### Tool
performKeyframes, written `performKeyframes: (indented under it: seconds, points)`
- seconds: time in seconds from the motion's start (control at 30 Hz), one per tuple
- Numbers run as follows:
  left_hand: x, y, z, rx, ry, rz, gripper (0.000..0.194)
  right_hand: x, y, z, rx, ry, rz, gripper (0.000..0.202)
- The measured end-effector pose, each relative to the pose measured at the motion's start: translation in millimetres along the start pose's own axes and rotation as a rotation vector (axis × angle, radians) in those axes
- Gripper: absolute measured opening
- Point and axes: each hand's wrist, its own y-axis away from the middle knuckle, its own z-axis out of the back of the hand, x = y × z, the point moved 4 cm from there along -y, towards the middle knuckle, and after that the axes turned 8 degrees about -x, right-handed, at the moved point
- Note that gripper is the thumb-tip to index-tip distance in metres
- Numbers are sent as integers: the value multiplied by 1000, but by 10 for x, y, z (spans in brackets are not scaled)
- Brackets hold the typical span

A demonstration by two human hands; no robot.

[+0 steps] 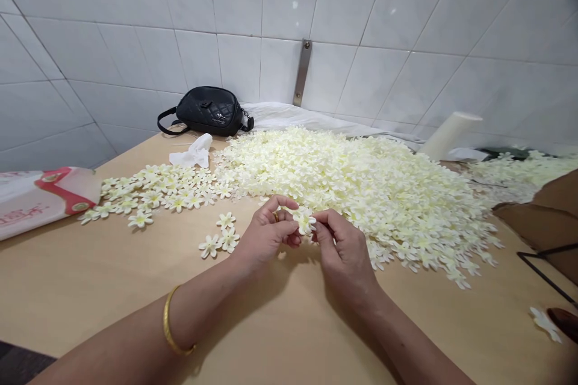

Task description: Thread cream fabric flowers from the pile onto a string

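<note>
Fingertips only: left hand (266, 230) and right hand (344, 251) both pinch one cream flower (305, 221) near the big pile (361, 186); go gentle.

A cream fabric flower (305, 221) is being pinched between the left hand (266, 233) and the right hand (344, 252), just in front of the large flower heap (361, 180). Behind the heap, a black bag (208, 110) is lying on the surface (112, 277).
</note>
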Motion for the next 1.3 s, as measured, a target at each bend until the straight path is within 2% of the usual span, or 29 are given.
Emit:
performKeyframes:
  seconds: [0.1, 0.23, 0.37, 0.8, 0.97, 1.17, 1.3]
  points:
    - [23, -3, 8, 7, -42, 26, 4, 8, -1, 2, -18, 21, 46, 14]
    - [57, -13, 12, 11, 41, 88, 2, 16, 5, -8, -4, 48, 151, 14]
    - [59, -14, 11, 23, 38, 112, 13, 39, 18, -25, 28, 46, 245, 16]
    - [68, -34, 19, 20, 22, 104, 17, 50, 32, -25, 54, 37, 286, 18]
    - [61, -20, 12, 19, 24, 107, 15, 38, 17, -12, 33, -3, 198, 15]
    - [57, -31, 20, 46, 5, 50, 12, -74, 14, 5, 59, -148, -126, 17]
    - [-9, -6, 14, 25, -148, -88, 12, -41, 12, 25, 69, -189, -145, 14]
